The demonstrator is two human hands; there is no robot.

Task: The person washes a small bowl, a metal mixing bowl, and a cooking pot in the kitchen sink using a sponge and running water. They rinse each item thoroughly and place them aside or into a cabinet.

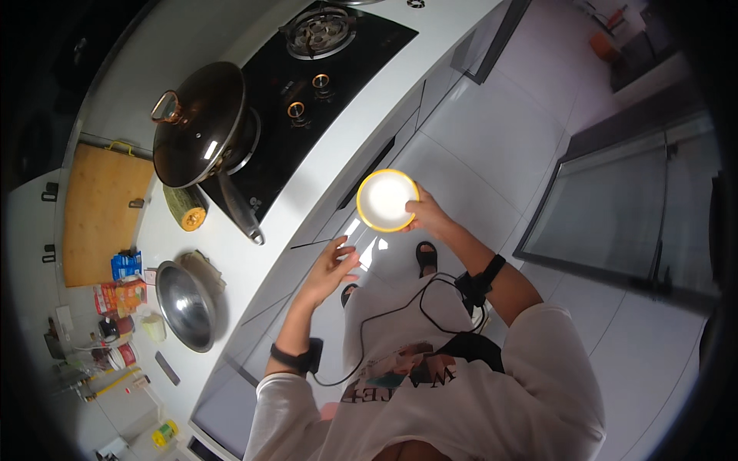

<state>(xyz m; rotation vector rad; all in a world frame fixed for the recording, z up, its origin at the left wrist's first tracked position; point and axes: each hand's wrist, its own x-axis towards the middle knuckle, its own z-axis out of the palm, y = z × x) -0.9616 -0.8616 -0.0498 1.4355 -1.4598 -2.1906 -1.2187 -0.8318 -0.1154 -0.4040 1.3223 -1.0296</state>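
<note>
My right hand [426, 213] grips the side of a white bowl [385, 201] with a yellow rim, its thumb over the edge. The bowl is held above the floor, in front of the counter, and I see no contents in its bright white inside. Left of the bowl and lower in the view, my left hand [330, 274] is raised with its fingers apart. Nothing is in it, and it does not touch the bowl.
A lidded wok [202, 127] sits on the black gas hob [340, 75], its handle [239, 207] reaching over the white counter. Beside it lie a cut squash [187, 207], a metal basin [184, 305] and several packets. A wooden cutting board [101, 213] leans on the wall. A cable joins my armbands.
</note>
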